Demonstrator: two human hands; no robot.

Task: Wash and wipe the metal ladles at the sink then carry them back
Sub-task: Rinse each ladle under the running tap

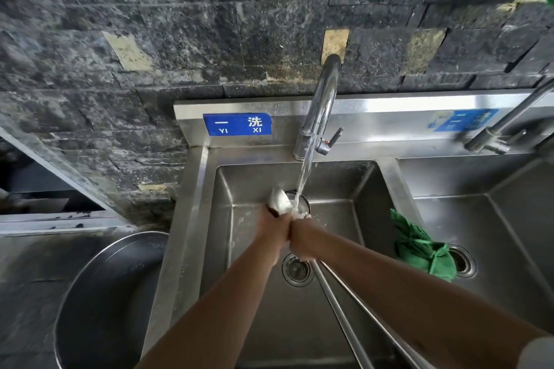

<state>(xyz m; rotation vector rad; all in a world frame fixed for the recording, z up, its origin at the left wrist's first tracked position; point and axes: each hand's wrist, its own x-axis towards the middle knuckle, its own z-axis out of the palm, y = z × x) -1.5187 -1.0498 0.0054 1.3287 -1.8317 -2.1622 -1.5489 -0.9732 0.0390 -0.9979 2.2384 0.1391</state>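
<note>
Two long metal ladle handles run from the bottom right up to my right hand, which grips them over the left sink basin. The ladle bowls sit under the running water from the tap, mostly hidden by my hands. My left hand holds a white cloth against the bowls. Both hands touch each other.
A green cloth lies over the divider between the two basins. The right basin has its own tap. A large round metal basin stands left of the sink. A dark stone wall rises behind.
</note>
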